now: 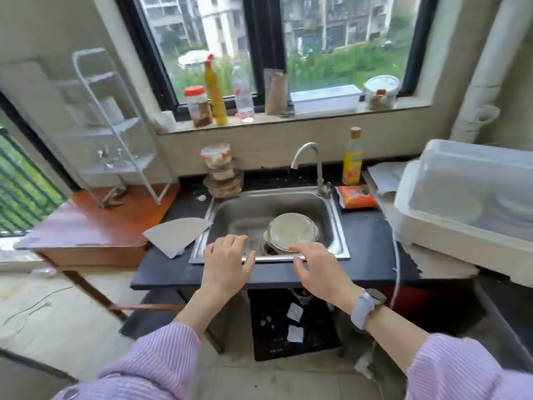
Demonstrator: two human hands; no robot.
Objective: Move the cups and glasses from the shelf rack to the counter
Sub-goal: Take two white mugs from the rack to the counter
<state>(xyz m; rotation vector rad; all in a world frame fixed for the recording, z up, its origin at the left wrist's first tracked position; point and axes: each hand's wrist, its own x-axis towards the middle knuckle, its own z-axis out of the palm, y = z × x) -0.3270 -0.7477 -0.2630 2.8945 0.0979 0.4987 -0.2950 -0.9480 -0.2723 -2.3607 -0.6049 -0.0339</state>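
This was a home kitchen. A stainless steel sink [268, 207] with a curved chrome tap [310, 163] was set into a dark stone table [366, 243], with used glass bowls [291, 232] in its basin. Sauce bottles and jars lined the windowsill [288, 119], a white wire shelf rack [115, 125] stood at the table's left end, and apartment blocks showed through the window [274, 39].

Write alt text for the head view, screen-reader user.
Two bare hands, left hand and right hand, hover open and empty over the front edge of a stainless steel sink holding stacked dishes. The white wire shelf rack, with blurred clear glasses on a lower tier, stands on a wooden table to the left.
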